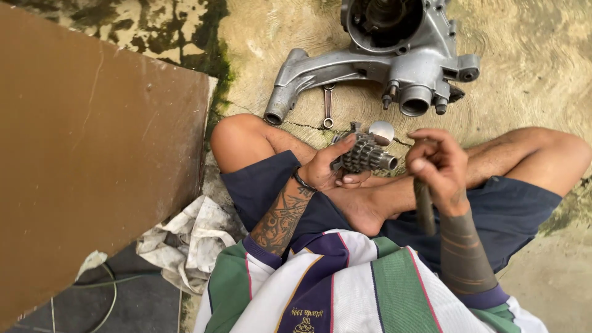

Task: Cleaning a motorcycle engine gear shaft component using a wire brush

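At the left of the frame we see one brown board, and below it, lower left, one crumpled white rag. Near the centre our left hand has its fingers wrapped around one gear cluster, a grey metal stack of toothed wheels on a short shaft, dull and oily, held above our crossed legs. Above it, at upper centre, lie one small wrench and one silver engine casing on the concrete floor. Right of centre our right hand has its fingers curled tight around one dark rod-shaped tool, pointing down
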